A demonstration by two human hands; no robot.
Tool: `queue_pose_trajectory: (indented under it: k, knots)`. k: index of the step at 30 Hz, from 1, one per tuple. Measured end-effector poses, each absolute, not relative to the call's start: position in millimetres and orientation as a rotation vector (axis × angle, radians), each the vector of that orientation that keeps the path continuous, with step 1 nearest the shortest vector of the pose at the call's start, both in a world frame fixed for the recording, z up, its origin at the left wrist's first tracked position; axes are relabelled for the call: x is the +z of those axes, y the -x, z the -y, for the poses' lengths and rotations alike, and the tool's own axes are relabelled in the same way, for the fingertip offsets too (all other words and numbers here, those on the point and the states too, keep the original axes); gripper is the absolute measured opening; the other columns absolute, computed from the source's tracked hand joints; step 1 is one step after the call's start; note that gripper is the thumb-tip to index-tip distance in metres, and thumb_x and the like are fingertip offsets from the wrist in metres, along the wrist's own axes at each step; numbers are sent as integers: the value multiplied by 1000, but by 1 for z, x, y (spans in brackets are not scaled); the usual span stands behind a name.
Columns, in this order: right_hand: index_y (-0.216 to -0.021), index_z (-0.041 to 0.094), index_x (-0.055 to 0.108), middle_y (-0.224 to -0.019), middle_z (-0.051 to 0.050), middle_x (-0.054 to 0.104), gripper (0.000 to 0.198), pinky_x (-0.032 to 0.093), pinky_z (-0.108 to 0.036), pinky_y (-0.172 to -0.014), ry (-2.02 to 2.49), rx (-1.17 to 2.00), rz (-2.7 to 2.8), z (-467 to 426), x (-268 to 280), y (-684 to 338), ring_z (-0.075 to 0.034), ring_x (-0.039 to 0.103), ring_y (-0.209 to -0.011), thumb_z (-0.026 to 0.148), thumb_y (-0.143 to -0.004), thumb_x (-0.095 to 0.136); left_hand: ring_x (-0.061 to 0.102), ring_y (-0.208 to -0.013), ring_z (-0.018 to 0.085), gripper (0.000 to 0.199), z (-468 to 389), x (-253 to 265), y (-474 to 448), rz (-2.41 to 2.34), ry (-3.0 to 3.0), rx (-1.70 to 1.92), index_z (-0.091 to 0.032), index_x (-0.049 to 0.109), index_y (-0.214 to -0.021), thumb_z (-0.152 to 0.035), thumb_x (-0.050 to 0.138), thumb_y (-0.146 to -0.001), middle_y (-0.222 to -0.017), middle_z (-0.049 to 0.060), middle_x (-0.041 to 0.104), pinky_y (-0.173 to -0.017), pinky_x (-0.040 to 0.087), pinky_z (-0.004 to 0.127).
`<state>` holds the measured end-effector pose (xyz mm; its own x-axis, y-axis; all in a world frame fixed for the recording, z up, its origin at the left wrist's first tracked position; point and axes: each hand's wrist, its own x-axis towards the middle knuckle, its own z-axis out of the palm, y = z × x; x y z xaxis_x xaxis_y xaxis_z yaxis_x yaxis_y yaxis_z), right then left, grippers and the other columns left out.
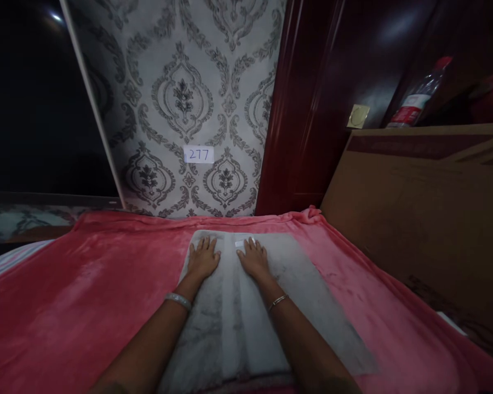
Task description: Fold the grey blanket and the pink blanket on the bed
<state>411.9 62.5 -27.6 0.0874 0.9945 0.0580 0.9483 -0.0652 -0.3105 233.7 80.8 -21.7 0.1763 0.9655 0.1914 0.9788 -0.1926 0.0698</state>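
Note:
A grey plush cloth (267, 334) with a paler band down its middle lies flat in front of me. My left hand (204, 258) rests palm down near its far left corner, fingers spread. To the right of the pale band, my right hand (253, 259) presses flat on the cloth, fingers also apart. Beside its fingertips is a small white tag (240, 243). Neither hand holds anything. Under the cloth spreads a red-pink plush blanket (119, 306).
A large cardboard box (427, 219) stands along the right, with a plastic bottle (419, 101) on top. A dark screen (36, 109) is at the left. Patterned wallpaper (225, 71) behind bears a paper label (199, 154) reading 277, beside a dark red wooden panel (299, 109).

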Motion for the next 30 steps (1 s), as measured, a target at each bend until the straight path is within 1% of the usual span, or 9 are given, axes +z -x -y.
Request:
queue_pose_trajectory:
  k: [6, 11, 13, 15, 17, 18, 21, 24, 30]
  knots:
    - [-156, 9, 27, -164, -12, 18, 69, 10, -45, -119, 2187, 251, 1826, -65, -30, -414, -28, 14, -151, 49, -99, 28, 20, -150, 35, 64, -80, -20, -236, 2034, 2241, -320, -14, 38, -150, -45, 36, -94, -161, 19, 26, -117, 21, 60]
    - [-155, 7, 27, -163, -14, 20, 70, 10, -48, -119, 2181, 185, 1752, -59, -29, -414, -29, 11, -151, 49, -99, 30, 18, -150, 36, 67, -80, -18, -237, 2062, 2262, -281, -14, 36, -152, -47, 34, -94, -161, 19, 24, -117, 20, 61]
    - [-157, 13, 24, -164, -12, 16, 68, 6, -51, -119, 2061, 71, 1843, -55, -27, -414, -27, 4, -152, 46, -99, 34, 18, -150, 36, 67, -80, -18, -237, 2062, 2267, -275, -14, 36, -152, -47, 34, -93, -161, 19, 24, -117, 21, 61]
    - [-158, 23, 22, -165, -7, 15, 64, 2, -51, -120, 1855, 5, 2065, -54, -26, -415, -22, 0, -152, 43, -99, 37, 18, -150, 37, 67, -80, -18, -236, 2056, 2273, -275, -15, 36, -152, -46, 34, -93, -162, 18, 24, -117, 21, 62]
    - [-157, 29, 22, -165, -3, 18, 60, 2, -50, -120, 1745, 72, 2230, -54, -26, -415, -20, 3, -152, 44, -100, 35, 18, -150, 38, 66, -81, -19, -235, 2040, 2289, -278, -17, 35, -153, -46, 33, -93, -162, 14, 26, -116, 21, 63]
    - [-157, 29, 23, -164, -2, 19, 60, 3, -49, -120, 1762, 136, 2248, -55, -27, -415, -19, 6, -152, 46, -101, 33, 17, -150, 38, 66, -82, -20, -235, 2029, 2304, -277, -19, 34, -153, -46, 32, -93, -162, 12, 26, -116, 20, 64]
    - [-157, 24, 24, -164, -4, 18, 64, 4, -49, -120, 1890, 258, 2162, -60, -30, -416, -20, 9, -152, 53, -100, 28, 14, -151, 36, 66, -84, -22, -234, 2007, 2353, -257, -21, 31, -155, -47, 29, -94, -163, 7, 24, -117, 17, 65]
    - [-157, 19, 25, -165, -5, 17, 68, 4, -49, -120, 1932, 274, 2119, -63, -33, -416, -21, 8, -152, 56, -100, 26, 11, -152, 35, 67, -87, -22, -232, 2032, 2380, -209, -22, 28, -155, -49, 28, -94, -164, 7, 20, -118, 16, 64]
    - [-157, 13, 25, -165, -10, 13, 75, 4, -48, -120, 2040, 265, 2006, -59, -33, -414, -24, 7, -152, 59, -98, 27, 8, -153, 31, 71, -91, -11, -227, 2187, 2325, -220, -22, 31, -154, -58, 25, -93, -166, 8, 12, -116, 23, 63]
